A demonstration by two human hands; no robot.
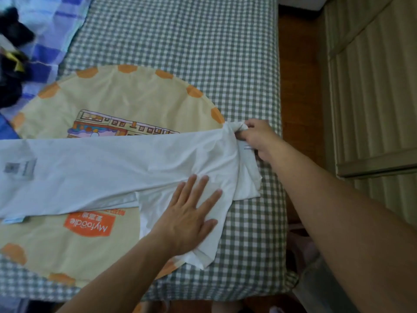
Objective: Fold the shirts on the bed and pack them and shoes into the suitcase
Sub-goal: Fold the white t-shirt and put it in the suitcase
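Two hands are in view: the left hand (189, 213) and the right hand (257, 137). One white shirt (108, 168) runs between them. Under the flat palm lies one round yellow mat (117, 98), and one checked sheet (191, 35) spreads out beyond the pinching fingers. Far from both grips sits one blue checked cloth (54, 23) and what may be a single dark bundle (11, 71), too blurred to count.
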